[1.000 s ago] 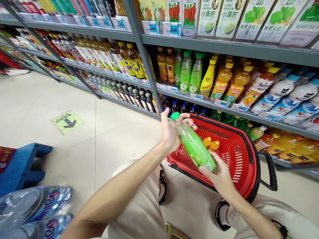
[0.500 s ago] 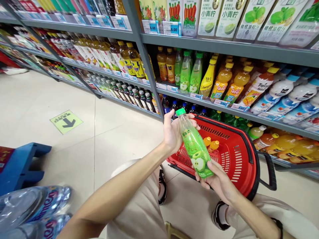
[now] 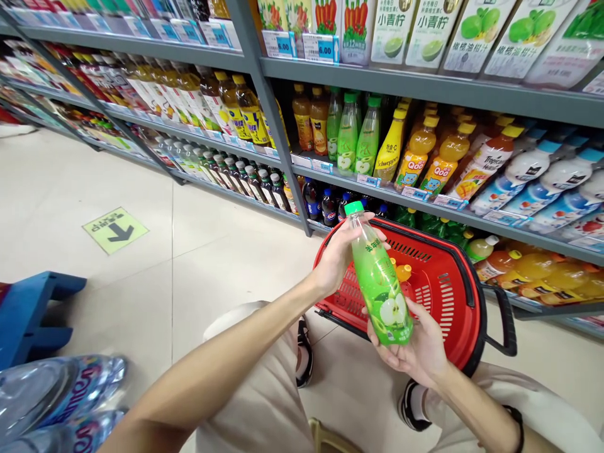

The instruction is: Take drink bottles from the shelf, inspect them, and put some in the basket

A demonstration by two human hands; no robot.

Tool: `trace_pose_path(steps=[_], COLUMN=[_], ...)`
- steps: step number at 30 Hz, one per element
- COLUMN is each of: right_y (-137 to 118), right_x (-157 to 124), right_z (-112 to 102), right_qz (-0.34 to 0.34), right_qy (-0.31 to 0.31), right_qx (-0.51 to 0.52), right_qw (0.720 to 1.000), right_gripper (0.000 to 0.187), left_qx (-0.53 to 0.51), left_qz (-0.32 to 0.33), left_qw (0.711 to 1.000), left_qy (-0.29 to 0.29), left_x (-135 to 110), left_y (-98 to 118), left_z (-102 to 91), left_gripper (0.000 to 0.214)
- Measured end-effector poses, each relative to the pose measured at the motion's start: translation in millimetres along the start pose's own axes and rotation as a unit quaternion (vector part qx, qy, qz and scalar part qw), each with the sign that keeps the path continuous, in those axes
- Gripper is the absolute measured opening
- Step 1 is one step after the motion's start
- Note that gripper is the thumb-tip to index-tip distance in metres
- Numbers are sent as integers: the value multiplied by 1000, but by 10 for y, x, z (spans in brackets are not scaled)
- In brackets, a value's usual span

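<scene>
Between my two hands is a green apple drink bottle (image 3: 381, 283) with a bright green cap, tilted with its cap toward the shelf. My left hand (image 3: 337, 255) is closed around the neck and upper part, the fingers passing behind it. My right hand (image 3: 418, 346) grips the lower end, thumb on the near side and fingers underneath. Under the bottle stands a red shopping basket (image 3: 455, 314), with small orange-capped bottles (image 3: 402, 272) inside, partly hidden by the bottle I hold.
Grey shelving (image 3: 425, 91) runs across the front, lined with drinks, including matching green apple bottles (image 3: 367, 141). The basket's black handle (image 3: 507, 321) sticks out to the right. At lower left are a blue plastic stand (image 3: 38, 314) and large water bottles (image 3: 61, 390). A floor arrow sign (image 3: 116, 230) lies left.
The bottle has turned about its length, bringing the cut-apple picture more to the front, and has shifted slightly right and down. My left fingers now lie across its neck.
</scene>
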State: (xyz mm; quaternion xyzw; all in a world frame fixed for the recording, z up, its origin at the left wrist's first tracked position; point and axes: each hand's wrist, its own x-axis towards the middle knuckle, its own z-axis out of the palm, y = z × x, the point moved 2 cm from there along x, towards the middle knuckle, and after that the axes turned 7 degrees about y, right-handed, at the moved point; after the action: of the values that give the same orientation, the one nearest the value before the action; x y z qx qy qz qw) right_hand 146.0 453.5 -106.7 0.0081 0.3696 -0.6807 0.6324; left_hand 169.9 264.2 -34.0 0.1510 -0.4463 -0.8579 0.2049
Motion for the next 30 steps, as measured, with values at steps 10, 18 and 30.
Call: trace_pose_path(steps=[10,18,30], right_y=[14,-33,-195], right_x=[19,22,-91], right_z=[-3,-5,117], right_qz=[3,7,-37], right_qy=[1,-60,-70], right_qx=[-12,-28,-35], right_qw=[1000,998,996], right_gripper=[63,84,70], left_qx=[1,4,14], left_qz=[0,-1,-21], left_qw=[999,999,998], left_qy=[-35,32,58], left_x=[-9,105,257], left_y=[32,-4,49], left_z=[34,-55,-196], left_gripper=[60,51,45])
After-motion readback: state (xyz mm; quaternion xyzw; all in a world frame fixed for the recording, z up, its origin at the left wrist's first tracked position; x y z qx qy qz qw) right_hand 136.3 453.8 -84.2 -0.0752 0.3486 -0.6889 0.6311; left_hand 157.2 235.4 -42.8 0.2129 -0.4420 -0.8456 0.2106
